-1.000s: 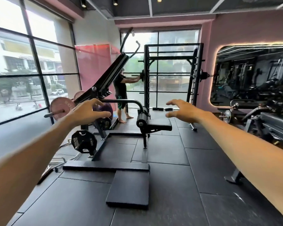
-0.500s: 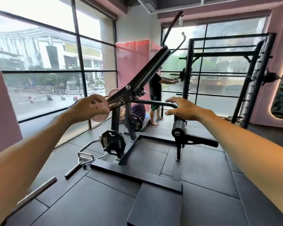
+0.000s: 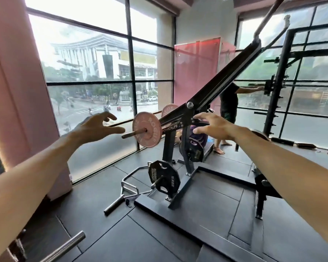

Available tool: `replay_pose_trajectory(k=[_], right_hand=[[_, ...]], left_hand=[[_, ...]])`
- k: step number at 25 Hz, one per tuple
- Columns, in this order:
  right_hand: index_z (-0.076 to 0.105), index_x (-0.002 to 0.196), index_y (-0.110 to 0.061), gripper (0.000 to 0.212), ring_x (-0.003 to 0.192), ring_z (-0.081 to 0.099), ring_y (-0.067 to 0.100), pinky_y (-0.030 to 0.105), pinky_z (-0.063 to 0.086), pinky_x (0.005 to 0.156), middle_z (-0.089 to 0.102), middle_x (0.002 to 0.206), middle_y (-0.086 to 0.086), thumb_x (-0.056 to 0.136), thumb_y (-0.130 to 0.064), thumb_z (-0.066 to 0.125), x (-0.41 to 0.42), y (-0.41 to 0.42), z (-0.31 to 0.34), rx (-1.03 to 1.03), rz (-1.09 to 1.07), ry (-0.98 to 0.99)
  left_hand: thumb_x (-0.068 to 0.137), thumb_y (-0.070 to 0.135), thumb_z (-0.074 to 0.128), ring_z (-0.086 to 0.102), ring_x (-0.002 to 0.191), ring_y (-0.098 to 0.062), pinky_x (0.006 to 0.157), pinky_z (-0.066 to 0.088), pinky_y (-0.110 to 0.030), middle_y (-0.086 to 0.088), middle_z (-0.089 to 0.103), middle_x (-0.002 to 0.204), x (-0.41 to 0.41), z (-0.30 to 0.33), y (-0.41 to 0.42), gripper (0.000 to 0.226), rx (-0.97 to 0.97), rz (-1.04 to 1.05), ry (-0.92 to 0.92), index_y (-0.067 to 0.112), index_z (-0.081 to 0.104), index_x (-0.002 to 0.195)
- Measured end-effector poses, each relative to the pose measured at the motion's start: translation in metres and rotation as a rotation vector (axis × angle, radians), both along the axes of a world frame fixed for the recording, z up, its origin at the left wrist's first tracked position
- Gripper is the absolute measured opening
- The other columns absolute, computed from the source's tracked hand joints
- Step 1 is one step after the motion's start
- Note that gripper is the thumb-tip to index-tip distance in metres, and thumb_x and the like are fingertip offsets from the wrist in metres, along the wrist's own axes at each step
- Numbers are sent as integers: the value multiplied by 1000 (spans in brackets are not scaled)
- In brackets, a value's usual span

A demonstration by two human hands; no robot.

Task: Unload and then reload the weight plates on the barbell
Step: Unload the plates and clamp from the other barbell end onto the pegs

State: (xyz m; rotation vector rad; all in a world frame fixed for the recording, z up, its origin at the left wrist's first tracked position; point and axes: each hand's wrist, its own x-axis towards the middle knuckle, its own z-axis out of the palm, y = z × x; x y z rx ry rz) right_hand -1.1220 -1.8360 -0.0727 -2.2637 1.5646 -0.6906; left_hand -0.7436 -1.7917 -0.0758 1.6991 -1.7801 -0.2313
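A pink weight plate [image 3: 147,129] sits on the steel loading sleeve [image 3: 133,133] of a black lever machine [image 3: 212,97]. A second pink plate [image 3: 169,109] shows behind the lever arm. Lower down, a black 20 kg plate [image 3: 164,176] hangs on a storage peg. My left hand [image 3: 97,125] hovers just left of the sleeve's tip, fingers spread, holding nothing. My right hand [image 3: 213,125] is stretched out to the right of the pink plate, in front of the lever arm, fingers apart and empty.
A hex bar [image 3: 133,186] lies on the floor by the window [image 3: 102,72]. A steel bar end [image 3: 64,248] pokes in at the lower left. A person [image 3: 227,110] stands behind the machine at a black rack [image 3: 280,82]. Rubber tiles cover the floor.
I have moved closer and turned left, so the machine looms larger. My left hand has opened and shifted off the pink plate to its left; both hands stay empty.
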Motion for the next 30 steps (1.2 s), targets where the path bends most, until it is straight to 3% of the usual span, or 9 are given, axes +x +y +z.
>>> replay_pose_trajectory(k=[2,9,14,18,21,24,27,30], right_hand=[[40,145,-32,68,139,36,22,48,30,114,36,154,-1,83,-47,65,20,-64,-10,-3,51,29],[42,142,-32,63,136,39,23,42,32,111,41,149,0,86,-44,67,129,-263,5,-58,304,45],[43,141,-36,61,134,42,22,39,34,111,40,151,-1,86,-45,67,251,-356,7,-81,480,78],[46,138,-38,60,133,42,25,44,32,112,43,148,-2,84,-47,69,362,-408,-5,-111,624,67],[47,136,-41,59,133,42,23,44,33,111,44,147,-2,82,-50,68,456,-438,-11,-129,744,59],[48,137,-37,57,133,41,19,35,35,107,43,147,-3,84,-43,69,544,-455,-12,-98,857,26],[48,138,-35,59,137,39,16,27,30,106,44,146,-3,84,-42,70,632,-458,-12,-105,998,8],[47,135,-45,75,133,42,18,42,36,110,45,143,-7,63,-64,59,707,-445,-15,-72,1129,31]], left_hand=[[61,71,73,51,124,-24,98,39,-37,-1,57,132,20,-6,-43,77,7,50,1,32,59,126],[41,86,59,54,122,-21,106,41,-40,4,56,131,92,5,-153,97,15,263,23,38,57,125],[46,83,61,49,126,-20,97,42,-38,3,53,137,181,4,-178,90,18,454,64,40,54,125],[52,78,64,50,124,-20,96,38,-35,-1,55,135,267,-4,-185,80,-7,620,56,39,56,122],[47,80,63,51,125,-20,98,39,-35,-3,57,134,333,-9,-195,85,-50,735,41,37,59,121],[41,85,59,51,126,-23,107,39,-43,-1,57,134,389,-16,-194,91,-29,846,24,39,58,120],[40,85,58,54,123,-26,106,41,-45,-1,60,128,437,-23,-179,92,-10,981,14,38,59,119],[37,87,61,55,121,-26,106,42,-46,0,60,127,465,-26,-150,90,13,1127,31,42,59,115]])
